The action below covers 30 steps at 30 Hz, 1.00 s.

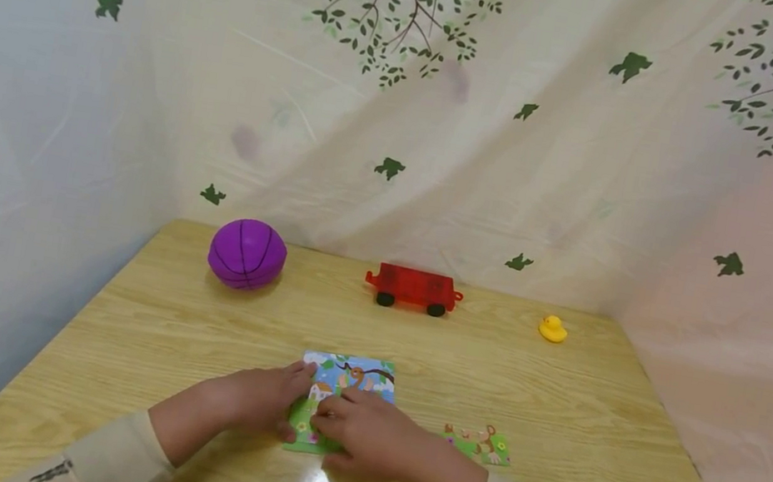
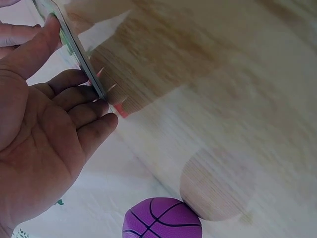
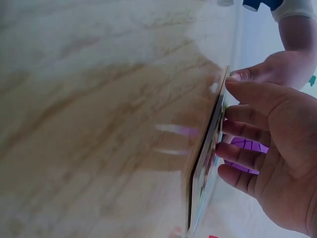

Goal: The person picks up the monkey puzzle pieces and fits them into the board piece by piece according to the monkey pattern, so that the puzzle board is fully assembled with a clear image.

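Note:
A jigsaw puzzle (image 1: 355,367) with a monkey, blue sky and green grass lies flat on the table in the head view. My left hand (image 1: 263,397) rests along its left side, fingers loosely extended at the edge. My right hand (image 1: 379,434) lies over the lower right of the puzzle, its slightly bent fingers touching the surface and hiding that part. The right wrist view shows those fingertips (image 3: 225,148) against the picture side. Beside my right wrist lies a separate puzzle section (image 1: 494,446), green with part of a monkey, partly covered by the forearm.
Along the back of the wooden table (image 1: 595,409) stand a purple ball (image 1: 248,254), a red toy wagon (image 1: 415,288) and a yellow rubber duck (image 1: 552,329). A pale cloth with printed leaves (image 1: 390,167) hangs behind and at both sides.

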Available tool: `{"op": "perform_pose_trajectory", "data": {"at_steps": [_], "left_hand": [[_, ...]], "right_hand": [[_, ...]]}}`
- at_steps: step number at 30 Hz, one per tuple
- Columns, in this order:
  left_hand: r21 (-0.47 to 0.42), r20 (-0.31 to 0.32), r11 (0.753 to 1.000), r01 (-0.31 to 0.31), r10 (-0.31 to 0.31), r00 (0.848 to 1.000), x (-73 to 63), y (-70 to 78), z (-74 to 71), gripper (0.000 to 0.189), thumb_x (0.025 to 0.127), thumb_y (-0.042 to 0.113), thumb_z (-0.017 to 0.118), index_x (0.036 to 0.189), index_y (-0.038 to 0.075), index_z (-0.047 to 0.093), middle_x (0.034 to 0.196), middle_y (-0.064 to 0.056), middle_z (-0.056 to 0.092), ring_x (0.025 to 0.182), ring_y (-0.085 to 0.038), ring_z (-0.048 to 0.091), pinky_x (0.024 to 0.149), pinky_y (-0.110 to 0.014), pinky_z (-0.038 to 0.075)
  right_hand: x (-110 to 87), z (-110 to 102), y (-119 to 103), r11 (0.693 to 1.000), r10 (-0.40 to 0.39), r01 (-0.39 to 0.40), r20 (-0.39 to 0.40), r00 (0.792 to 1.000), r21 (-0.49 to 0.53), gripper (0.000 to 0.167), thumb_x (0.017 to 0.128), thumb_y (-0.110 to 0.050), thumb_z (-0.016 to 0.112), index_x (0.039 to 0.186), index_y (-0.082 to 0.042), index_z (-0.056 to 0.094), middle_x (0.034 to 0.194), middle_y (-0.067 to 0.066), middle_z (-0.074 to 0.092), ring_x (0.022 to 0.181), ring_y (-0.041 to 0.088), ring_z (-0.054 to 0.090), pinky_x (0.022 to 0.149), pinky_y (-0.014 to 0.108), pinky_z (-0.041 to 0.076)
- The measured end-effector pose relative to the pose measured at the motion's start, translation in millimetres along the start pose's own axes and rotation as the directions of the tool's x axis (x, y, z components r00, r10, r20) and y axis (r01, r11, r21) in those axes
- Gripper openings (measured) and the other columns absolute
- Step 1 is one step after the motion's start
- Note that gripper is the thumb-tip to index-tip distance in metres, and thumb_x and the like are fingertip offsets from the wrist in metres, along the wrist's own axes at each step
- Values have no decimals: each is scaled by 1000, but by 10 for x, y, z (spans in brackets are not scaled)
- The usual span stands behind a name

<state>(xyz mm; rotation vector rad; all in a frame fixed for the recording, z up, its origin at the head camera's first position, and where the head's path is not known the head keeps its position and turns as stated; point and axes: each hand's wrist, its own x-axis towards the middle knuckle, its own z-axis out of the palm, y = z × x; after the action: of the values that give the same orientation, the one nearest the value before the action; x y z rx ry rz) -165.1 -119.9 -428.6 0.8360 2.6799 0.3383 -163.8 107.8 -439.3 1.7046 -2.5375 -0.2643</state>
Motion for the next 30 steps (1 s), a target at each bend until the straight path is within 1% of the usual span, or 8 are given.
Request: {"op": "perform_pose_trajectory", "data": {"at_steps": [3,8,12,17,20,24,27,30], "left_hand": [[8,12,1000,4,-4,1000,2,4,-8,88,83,42,76,147,-2,36,156,-22,33,140,-38,39,111,-47,43],[8,27,1000,19,-19,999,-3,14,-20,87,84,42,75,148,-1,35,156,-22,32,139,-38,41,111,-47,42],[15,10,1000,17,-17,1000,-19,34,-38,82,86,40,74,147,-2,37,155,-24,34,136,-39,45,108,-48,45],[19,-10,1000,19,-19,1000,-38,71,-63,78,85,36,75,143,-3,40,153,-25,36,137,-41,43,106,-52,46],[8,-1,1000,30,-30,1000,-37,83,-67,78,85,36,74,144,-2,39,154,-24,36,139,-40,40,108,-53,44],[4,16,999,42,-42,999,-30,86,-52,81,86,37,73,148,0,36,156,-21,34,140,-38,39,111,-51,41],[6,22,999,47,-47,999,-21,78,-37,83,86,38,73,149,0,34,157,-21,32,140,-38,39,113,-50,40],[8,26,999,50,-50,998,-16,68,-26,85,86,39,73,150,0,32,157,-21,32,140,-38,39,113,-50,39]], "right_hand": [[5,-1,-21,1000,6,-6,9,1000,-19,53,94,-52,59,137,-22,59,134,-8,56,118,13,51,101,31,50],[7,-13,-46,998,12,-10,29,1000,-62,55,93,-54,58,139,-23,56,134,-10,54,108,11,50,92,28,52],[3,-44,-59,995,14,-10,39,999,-99,56,93,-56,57,140,-24,56,135,-11,53,106,11,50,91,28,52],[-11,-57,-56,995,7,-2,41,999,-103,57,93,-56,57,140,-24,55,137,-10,53,109,11,50,91,29,52],[-47,-53,-30,999,-1,3,33,999,-42,55,94,-54,57,140,-23,56,138,-10,53,117,12,51,96,31,52],[-150,-44,57,994,26,-26,1,1000,105,45,95,-46,60,134,-24,60,135,-8,57,124,13,52,102,33,50],[-275,-64,165,978,101,-98,-5,995,182,42,94,-40,64,131,-21,61,130,-6,59,121,13,54,101,33,50],[-425,-99,302,952,207,-209,32,978,224,43,92,-37,69,129,-16,62,124,-3,61,114,16,57,97,35,52]]}}
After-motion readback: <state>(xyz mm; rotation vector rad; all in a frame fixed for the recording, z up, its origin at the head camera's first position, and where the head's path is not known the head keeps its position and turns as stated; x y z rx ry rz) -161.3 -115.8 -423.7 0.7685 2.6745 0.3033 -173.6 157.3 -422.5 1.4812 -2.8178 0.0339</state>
